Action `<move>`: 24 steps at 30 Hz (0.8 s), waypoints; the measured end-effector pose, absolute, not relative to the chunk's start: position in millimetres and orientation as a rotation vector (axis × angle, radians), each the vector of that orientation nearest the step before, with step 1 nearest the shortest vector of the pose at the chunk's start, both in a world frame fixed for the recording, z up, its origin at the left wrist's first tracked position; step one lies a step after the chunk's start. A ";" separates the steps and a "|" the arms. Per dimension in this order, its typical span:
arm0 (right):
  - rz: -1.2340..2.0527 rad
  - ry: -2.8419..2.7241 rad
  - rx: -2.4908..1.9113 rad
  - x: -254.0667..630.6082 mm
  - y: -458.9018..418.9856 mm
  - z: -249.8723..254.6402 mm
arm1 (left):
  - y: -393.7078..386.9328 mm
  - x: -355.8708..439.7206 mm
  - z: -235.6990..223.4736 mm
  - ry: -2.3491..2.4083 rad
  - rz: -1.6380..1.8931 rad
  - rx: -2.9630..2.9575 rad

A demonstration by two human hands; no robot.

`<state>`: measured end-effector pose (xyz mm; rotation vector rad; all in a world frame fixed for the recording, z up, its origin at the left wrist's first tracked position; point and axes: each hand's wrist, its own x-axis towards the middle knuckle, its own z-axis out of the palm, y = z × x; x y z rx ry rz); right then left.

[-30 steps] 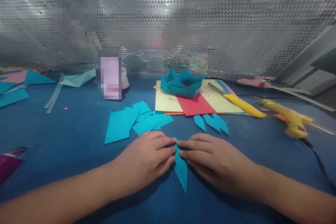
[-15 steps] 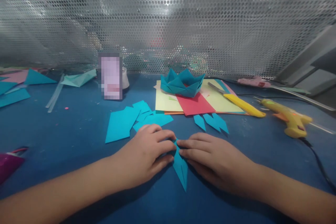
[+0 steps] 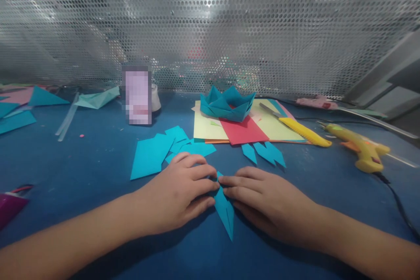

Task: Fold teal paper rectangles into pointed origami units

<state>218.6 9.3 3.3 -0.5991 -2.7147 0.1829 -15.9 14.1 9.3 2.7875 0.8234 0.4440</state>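
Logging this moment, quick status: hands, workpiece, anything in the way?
Left hand, right hand: touching folded paper from either side. Its pointed tip toward wearer. Nothing seen blocking; loose sheets just beyond left hand.

On a blue table (image 3: 98, 162), the left hand (image 3: 183, 190) and right hand (image 3: 267, 201) rest their fingertips on a folded paper (image 3: 225, 212), its point toward the viewer. Beyond are blue pieces (image 3: 147, 157), a spiky bowl (image 3: 226, 109) on coloured sheets (image 3: 206, 127), a cutter (image 3: 303, 130) and, at right, a glue gun (image 3: 364, 144).
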 end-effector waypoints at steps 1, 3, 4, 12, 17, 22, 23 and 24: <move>0.184 -2.715 -0.599 218.6 9.4 3.1 | 14.2 -16.2 8.6 0.821 0.443 2.791; 0.188 -2.717 -0.603 218.6 9.4 3.2 | 14.8 -16.7 7.1 0.821 0.436 2.794; 0.188 -2.716 -0.601 218.6 9.4 3.3 | 15.1 -17.0 6.6 0.824 0.426 2.796; 0.152 -2.696 -0.565 220.1 9.4 0.5 | 14.5 -19.0 11.1 0.802 0.438 2.829; 0.155 -2.715 -0.592 220.9 9.1 -0.3 | 12.7 -20.1 12.3 0.816 0.481 2.775; 0.169 -2.719 -0.590 220.1 9.8 1.5 | 14.2 -20.0 7.5 0.866 0.480 2.774; 0.168 -2.721 -0.593 219.9 9.8 1.6 | 14.7 -20.1 6.5 0.868 0.473 2.776; 0.165 -2.723 -0.597 219.7 9.6 1.6 | 15.3 -20.4 5.6 0.870 0.468 2.776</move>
